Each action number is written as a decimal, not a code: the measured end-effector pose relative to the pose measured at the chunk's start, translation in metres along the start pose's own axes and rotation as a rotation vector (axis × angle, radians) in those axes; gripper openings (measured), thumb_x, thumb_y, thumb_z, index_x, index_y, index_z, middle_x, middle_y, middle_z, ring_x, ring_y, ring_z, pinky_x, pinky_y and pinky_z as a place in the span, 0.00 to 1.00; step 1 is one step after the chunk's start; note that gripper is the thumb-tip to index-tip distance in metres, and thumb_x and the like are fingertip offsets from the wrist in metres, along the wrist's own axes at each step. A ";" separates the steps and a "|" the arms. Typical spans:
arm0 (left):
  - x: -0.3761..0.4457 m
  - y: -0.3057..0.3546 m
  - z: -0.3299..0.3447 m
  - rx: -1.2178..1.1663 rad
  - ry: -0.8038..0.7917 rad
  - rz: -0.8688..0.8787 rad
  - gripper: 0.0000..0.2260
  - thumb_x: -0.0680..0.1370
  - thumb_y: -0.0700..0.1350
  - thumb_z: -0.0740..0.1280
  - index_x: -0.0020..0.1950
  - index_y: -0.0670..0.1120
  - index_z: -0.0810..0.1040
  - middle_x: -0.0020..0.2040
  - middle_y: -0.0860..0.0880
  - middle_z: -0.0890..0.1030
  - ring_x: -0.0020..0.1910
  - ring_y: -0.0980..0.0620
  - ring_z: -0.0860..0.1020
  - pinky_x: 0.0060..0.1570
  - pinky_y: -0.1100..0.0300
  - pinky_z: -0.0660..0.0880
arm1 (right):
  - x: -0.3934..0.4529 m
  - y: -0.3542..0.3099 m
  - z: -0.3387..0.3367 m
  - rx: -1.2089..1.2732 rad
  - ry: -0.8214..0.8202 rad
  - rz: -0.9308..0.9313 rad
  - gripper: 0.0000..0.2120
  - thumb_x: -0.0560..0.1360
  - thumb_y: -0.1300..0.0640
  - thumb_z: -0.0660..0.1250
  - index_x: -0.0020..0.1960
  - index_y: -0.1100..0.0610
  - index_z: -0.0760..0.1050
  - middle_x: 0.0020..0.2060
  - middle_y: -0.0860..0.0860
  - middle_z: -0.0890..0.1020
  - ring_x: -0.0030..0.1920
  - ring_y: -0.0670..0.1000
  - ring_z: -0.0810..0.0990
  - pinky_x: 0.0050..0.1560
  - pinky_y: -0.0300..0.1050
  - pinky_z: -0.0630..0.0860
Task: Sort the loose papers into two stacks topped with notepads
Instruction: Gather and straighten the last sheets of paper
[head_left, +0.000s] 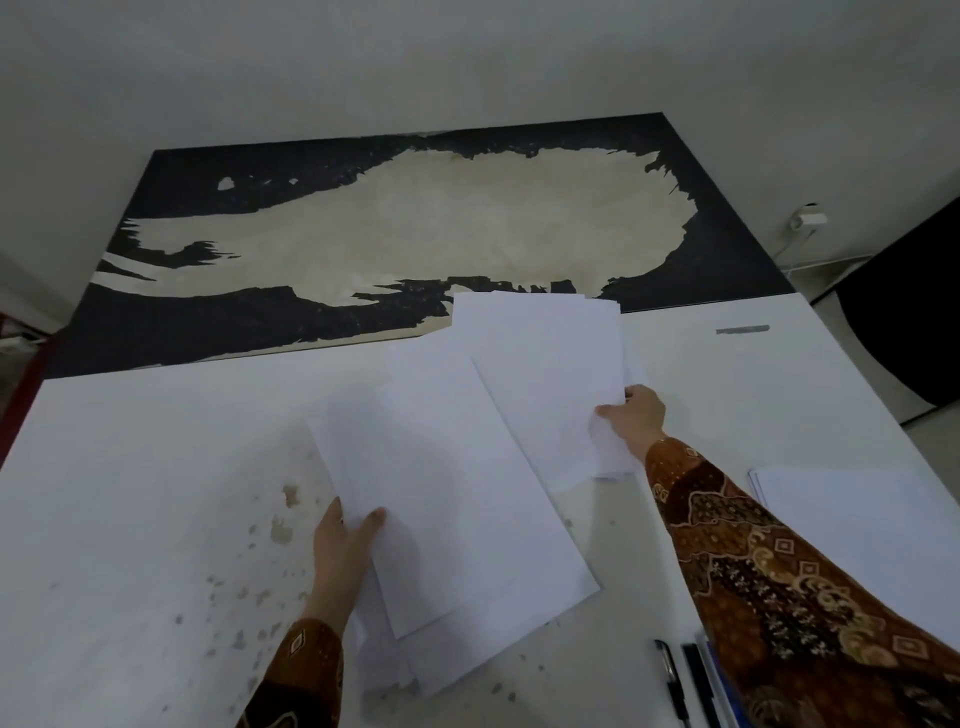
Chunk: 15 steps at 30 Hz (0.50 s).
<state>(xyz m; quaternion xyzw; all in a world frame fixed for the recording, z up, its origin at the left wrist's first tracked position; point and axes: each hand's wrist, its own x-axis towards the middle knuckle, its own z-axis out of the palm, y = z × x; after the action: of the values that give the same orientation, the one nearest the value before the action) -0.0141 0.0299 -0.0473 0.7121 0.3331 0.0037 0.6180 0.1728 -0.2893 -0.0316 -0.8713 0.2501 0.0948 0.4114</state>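
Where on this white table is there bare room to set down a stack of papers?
Bare: the white table left of the left hand, though stained; also the far right corner by the grey strip. Crowded: the middle, with loose papers, and the near right, with pens and another stack.

A plain room used for desk work, an office or a home study, is suggested. A white worktop (130, 467), marked with brownish stains, is set against bare pale walls (467, 57). Loose white papers (467, 467) are spread over it, and two pens (685, 686) are laid at its near edge beside a further pile of sheets (857, 499). Behind it a dark board (208, 187) with its coating peeled away is seen, and a wall socket (806, 218) with a cable is fitted at the right.
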 end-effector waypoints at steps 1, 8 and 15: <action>0.000 0.000 0.000 -0.007 -0.003 0.000 0.19 0.76 0.42 0.69 0.66 0.41 0.73 0.60 0.44 0.79 0.56 0.43 0.78 0.59 0.45 0.75 | 0.000 0.003 0.000 0.013 0.012 -0.029 0.12 0.70 0.60 0.72 0.49 0.66 0.76 0.46 0.59 0.81 0.48 0.59 0.80 0.41 0.42 0.72; -0.004 0.001 -0.001 -0.027 0.001 -0.003 0.19 0.76 0.41 0.69 0.66 0.40 0.73 0.59 0.44 0.79 0.56 0.42 0.78 0.59 0.46 0.75 | -0.002 -0.013 -0.031 0.212 0.211 -0.137 0.09 0.75 0.58 0.66 0.41 0.64 0.75 0.38 0.56 0.77 0.40 0.54 0.74 0.41 0.41 0.67; -0.008 0.003 -0.001 -0.037 -0.003 -0.016 0.18 0.76 0.41 0.68 0.66 0.40 0.73 0.59 0.44 0.79 0.56 0.43 0.78 0.59 0.47 0.75 | -0.018 -0.014 -0.053 0.565 0.062 -0.059 0.10 0.77 0.59 0.65 0.58 0.59 0.73 0.52 0.55 0.79 0.50 0.55 0.79 0.55 0.50 0.77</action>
<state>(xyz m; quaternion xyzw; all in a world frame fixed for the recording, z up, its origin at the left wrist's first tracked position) -0.0195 0.0269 -0.0413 0.6978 0.3376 0.0036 0.6317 0.1622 -0.3162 0.0183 -0.7316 0.2536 -0.0171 0.6326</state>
